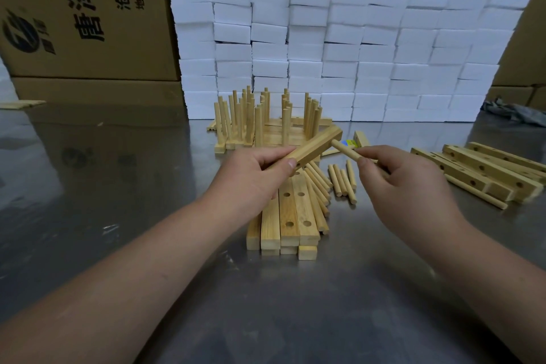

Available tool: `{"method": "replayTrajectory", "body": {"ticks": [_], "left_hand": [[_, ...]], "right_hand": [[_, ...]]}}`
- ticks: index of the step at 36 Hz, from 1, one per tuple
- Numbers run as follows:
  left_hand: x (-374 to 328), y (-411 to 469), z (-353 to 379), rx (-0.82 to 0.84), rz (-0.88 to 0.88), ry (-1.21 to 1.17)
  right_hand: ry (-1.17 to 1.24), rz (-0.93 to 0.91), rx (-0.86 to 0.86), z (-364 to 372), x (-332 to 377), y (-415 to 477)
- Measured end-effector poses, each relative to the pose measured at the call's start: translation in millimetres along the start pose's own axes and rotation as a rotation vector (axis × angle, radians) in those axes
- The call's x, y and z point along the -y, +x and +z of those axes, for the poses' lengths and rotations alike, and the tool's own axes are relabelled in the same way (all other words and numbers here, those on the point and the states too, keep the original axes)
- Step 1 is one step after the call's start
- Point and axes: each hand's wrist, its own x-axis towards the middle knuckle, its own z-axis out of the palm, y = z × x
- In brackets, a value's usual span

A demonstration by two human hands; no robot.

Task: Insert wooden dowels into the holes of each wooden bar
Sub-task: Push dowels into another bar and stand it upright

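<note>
- A shiny metal table (88,186) fills the lower two thirds of the frame.
- Printed cardboard boxes (74,9) stand along the top and upper left.
- A wall of stacked white blocks (339,50) runs across the upper centre and right, standing on the table in front of the boxes.
- The left hand (248,177), centre frame, has its fingers curled round a wooden bar (313,146), with the thumb pressed on the bar's near side. It holds the bar off the table, slanting up toward the right.
- The right hand (404,183), right of centre, pinches a dowel (344,148) between thumb and forefinger. The dowel's free tip is at the side face of the held bar, near the bar's far end; I cannot tell whether it has entered a hole.
- A stack of drilled bars (289,221) lies at centre, just below the left hand, with the holes facing up.
- A pile of drilled bars (487,171) lies at the right edge, well apart from the stack.
- Finished bars with upright dowels (266,115) crowd together just above the hands, in front of the white blocks.
- Loose dowels (342,180) lie between the hands, beside the stack; more lean along the stack's right side.
- A grey cloth (514,111) lies crumpled at the far right, next to the white blocks.
</note>
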Motion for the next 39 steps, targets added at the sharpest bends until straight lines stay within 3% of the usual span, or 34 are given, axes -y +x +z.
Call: {"method": "replayTrajectory", "body": {"ticks": [16, 22, 32, 39], "left_hand": [[-3, 0, 2, -0.001, 0.021, 0.065], [-1, 1, 2, -0.004, 0.061, 0.146], [4, 3, -1, -0.031, 0.174, 0.230], [5, 2, -1, -0.092, 0.225, 0.267]], "right_hand": [[-0.196, -0.104, 0.005, 2, 2, 0], [-0.153, -0.121, 0.005, 1, 3, -2], [0.328, 0.096, -0.003, 5, 10, -5], [0.786, 0.468, 0.080, 9, 14, -3]]}}
